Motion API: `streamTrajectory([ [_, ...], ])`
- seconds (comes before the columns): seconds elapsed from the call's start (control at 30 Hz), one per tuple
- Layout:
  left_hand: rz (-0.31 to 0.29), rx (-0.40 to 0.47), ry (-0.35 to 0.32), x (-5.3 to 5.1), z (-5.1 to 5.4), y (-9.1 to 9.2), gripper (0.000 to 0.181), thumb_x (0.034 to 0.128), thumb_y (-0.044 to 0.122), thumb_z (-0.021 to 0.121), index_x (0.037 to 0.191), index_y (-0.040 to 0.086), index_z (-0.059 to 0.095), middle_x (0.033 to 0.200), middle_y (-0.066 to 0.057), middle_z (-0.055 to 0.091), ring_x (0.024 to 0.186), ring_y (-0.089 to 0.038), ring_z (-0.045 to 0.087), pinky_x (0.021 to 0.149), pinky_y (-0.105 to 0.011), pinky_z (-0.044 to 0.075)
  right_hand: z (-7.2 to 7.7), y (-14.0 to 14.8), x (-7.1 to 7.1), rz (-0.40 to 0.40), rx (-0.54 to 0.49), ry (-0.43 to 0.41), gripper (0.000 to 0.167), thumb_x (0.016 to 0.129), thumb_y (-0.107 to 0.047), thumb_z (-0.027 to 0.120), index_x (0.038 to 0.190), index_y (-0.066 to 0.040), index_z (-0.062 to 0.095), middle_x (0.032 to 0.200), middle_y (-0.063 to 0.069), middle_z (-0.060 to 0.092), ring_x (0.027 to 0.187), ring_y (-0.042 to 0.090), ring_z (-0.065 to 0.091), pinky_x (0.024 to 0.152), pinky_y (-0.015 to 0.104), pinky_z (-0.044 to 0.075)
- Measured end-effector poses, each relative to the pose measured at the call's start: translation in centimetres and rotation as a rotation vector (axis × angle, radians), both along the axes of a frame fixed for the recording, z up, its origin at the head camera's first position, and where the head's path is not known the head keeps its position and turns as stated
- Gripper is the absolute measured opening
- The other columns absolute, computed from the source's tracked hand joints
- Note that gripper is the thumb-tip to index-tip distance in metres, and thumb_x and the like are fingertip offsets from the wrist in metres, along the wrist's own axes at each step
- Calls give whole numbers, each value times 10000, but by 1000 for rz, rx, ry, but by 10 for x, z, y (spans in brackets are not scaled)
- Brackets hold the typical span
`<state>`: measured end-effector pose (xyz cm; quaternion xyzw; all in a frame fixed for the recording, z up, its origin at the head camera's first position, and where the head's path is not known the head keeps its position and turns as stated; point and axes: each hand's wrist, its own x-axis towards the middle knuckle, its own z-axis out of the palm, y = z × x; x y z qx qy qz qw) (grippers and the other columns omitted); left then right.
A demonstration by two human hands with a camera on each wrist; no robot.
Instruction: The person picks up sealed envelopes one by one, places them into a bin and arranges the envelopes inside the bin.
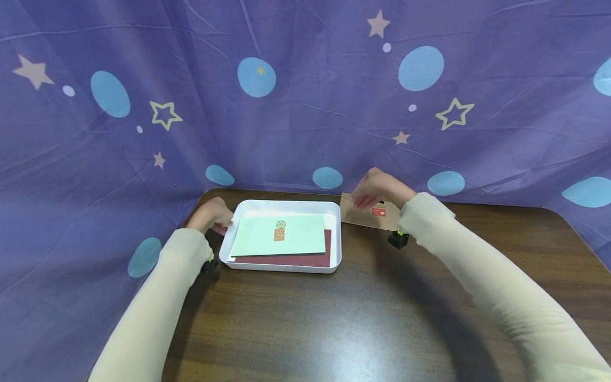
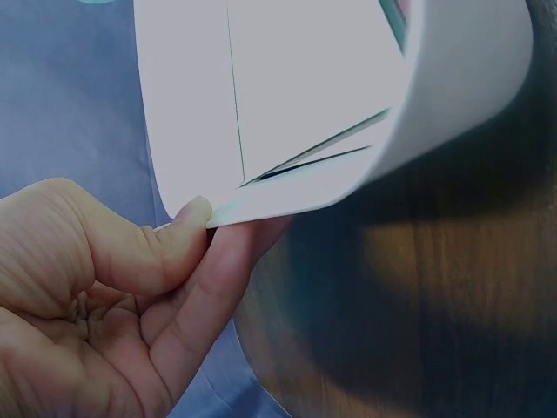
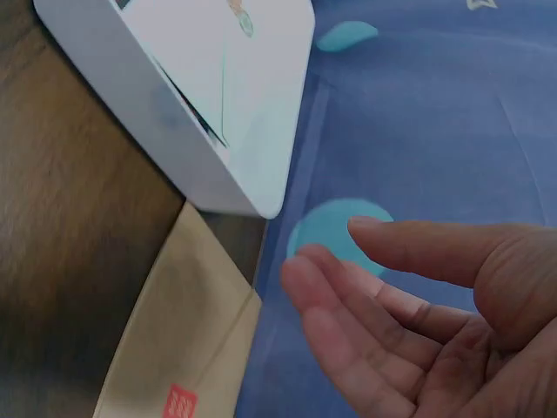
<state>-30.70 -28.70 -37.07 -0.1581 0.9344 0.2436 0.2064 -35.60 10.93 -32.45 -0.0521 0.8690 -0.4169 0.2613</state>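
Note:
A white tray (image 1: 281,268) stands near the table's back left, holding a pale green envelope (image 1: 258,236) on top of a dark red one (image 1: 305,260). My left hand (image 1: 213,215) pinches the tray's left rim; in the left wrist view the thumb lies over the rim and the fingers sit beneath it. To the right of the tray, my right hand (image 1: 374,188) hovers above a brown kraft envelope (image 1: 355,216) with a red label. In the right wrist view its thumb and fingers (image 3: 326,340) are apart and hold nothing.
The dark wooden table (image 1: 305,318) reaches toward me and to the right. A blue-purple cloth (image 1: 296,132) with stars and ovals hangs behind the table and down its left side. Both wrists carry small black cameras (image 1: 398,240).

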Motion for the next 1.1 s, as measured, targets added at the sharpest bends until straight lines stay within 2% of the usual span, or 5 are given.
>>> streamTrajectory([
  [0.2,-2,1,4,-1,-1,0,153,879,-65,546,766,-1,464,877,-165,540,528,-119,647,550,-218,617,5,25,1,-37,12,76,290,934,-92,701,1140,112,691,919,171,775,761,201,761,747,334,667],
  [0.37,2,-14,4,-3,-3,1,143,893,-53,560,781,-13,481,844,-152,541,524,-119,647,556,-228,623,5,42,5,-83,33,113,311,943,-114,695,1180,86,688,913,128,779,716,124,735,713,278,643],
  [0.63,12,-20,19,-1,-3,1,72,901,-54,554,842,-54,513,787,-122,528,535,-126,639,570,-247,636,1,68,9,-159,5,183,301,950,-136,698,1145,92,679,887,38,780,663,75,666,643,218,607],
  [0.83,16,-29,14,-1,-3,1,55,915,-45,549,876,-70,520,811,-131,532,541,-132,640,560,-247,628,-3,86,10,-231,-9,166,331,930,-134,734,1151,97,648,710,-78,690,613,63,654,576,188,599],
  [1.1,9,-15,12,-1,-4,-1,65,911,-49,542,856,-61,510,814,-132,527,540,-131,640,552,-241,623,-14,106,6,-285,-6,153,325,909,-109,750,1117,103,618,652,-70,666,575,40,620,547,190,570],
])
